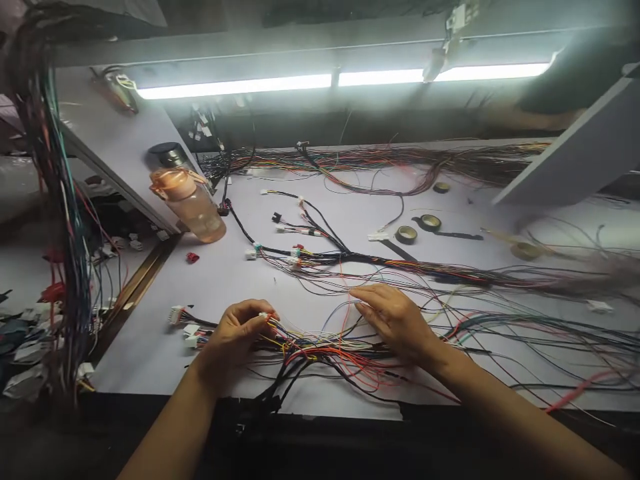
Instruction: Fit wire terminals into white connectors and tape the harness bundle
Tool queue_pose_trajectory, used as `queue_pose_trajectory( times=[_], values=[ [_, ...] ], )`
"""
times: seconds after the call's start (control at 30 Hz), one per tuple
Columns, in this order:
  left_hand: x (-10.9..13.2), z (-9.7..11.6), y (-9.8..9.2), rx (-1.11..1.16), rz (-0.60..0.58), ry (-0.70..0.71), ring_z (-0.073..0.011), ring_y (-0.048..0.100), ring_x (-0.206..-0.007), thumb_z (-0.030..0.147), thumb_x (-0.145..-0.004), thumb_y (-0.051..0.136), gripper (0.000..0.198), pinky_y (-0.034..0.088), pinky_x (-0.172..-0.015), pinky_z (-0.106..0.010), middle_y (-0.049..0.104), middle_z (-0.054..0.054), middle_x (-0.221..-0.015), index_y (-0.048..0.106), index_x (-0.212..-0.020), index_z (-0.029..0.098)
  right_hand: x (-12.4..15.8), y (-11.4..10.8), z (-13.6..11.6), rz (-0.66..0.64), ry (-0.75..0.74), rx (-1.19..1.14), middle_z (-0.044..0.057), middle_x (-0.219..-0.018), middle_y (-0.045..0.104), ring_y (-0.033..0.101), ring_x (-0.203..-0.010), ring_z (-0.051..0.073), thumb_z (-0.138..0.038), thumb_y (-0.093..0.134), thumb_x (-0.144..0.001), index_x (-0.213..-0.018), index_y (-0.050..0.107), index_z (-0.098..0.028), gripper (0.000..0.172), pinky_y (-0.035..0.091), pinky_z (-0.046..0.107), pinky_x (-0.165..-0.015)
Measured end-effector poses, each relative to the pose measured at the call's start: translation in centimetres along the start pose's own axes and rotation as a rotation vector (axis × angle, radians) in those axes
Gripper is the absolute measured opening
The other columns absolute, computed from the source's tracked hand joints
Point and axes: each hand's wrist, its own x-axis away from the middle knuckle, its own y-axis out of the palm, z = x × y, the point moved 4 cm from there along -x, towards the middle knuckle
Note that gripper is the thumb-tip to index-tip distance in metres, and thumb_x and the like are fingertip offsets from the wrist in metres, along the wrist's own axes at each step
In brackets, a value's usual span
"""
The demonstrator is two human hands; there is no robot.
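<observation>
Left hand (234, 337) partly hides 1 small connector (265, 316).

A loose bundle of thin, multicoloured wires (330, 352) is lying across the white, flat tabletop (147, 343), before a long, black-wrapped wire harness (373, 259). Behind the harness, round black tape rolls (400, 239) are sitting well to the right of a tall, orange-tinted plastic bottle (203, 215).
</observation>
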Motion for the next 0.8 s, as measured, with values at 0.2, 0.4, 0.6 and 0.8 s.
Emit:
queue_pose_trajectory(
  times=[0.2,0.4,0.6,0.8],
  values=[
    [-0.1,-0.4,-0.3,0.002,-0.066,-0.008,-0.0137,0.065,-0.062,0.025,-0.07,0.078,0.014,0.053,-0.061,-0.025,0.067,-0.004,-0.076,0.074,-0.08,0.016,-1.9,2.1,-0.3,-0.046,-0.049,-0.048,0.006,-0.107,0.071,0.064,-0.097,0.02,-0.023,0.049,-0.095,-0.112,0.064,-0.022,0.023,0.052,0.037,-0.084],
    [-0.1,-0.1,0.1,0.017,-0.083,-0.011,-0.0122,0.064,-0.062,0.025,-0.069,0.079,0.014,0.053,-0.059,-0.023,0.067,-0.003,-0.078,0.074,-0.08,0.017,-5.9,5.1,-0.3,-0.163,-0.08,0.097,0.008,-0.1,0.071,0.061,-0.093,0.019,-0.021,0.05,-0.094,-0.102,0.067,-0.017,0.02,0.047,0.032,-0.082],
    [-0.1,0.3,0.3,0.0,-0.052,-0.019,-0.0103,0.062,-0.061,0.026,-0.067,0.081,0.015,0.053,-0.059,-0.021,0.066,-0.003,-0.077,0.075,-0.078,0.017,-8.6,6.4,0.6,-0.219,0.038,0.203,0.01,-0.091,0.071,0.058,-0.089,0.019,-0.019,0.044,-0.096,-0.092,0.07,-0.015,0.027,0.041,0.031,-0.078],
    [-0.2,0.1,0.1,0.008,-0.079,-0.013,-0.0111,0.062,-0.062,0.026,-0.068,0.08,0.016,0.052,-0.059,-0.022,0.066,-0.003,-0.076,0.075,-0.08,0.016,-10.5,3.2,3.7,-0.274,0.153,0.21,0.001,-0.087,0.072,0.061,-0.08,0.015,-0.032,0.049,-0.094,-0.096,0.072,-0.025,0.023,0.04,0.025,-0.07]
  ],
)
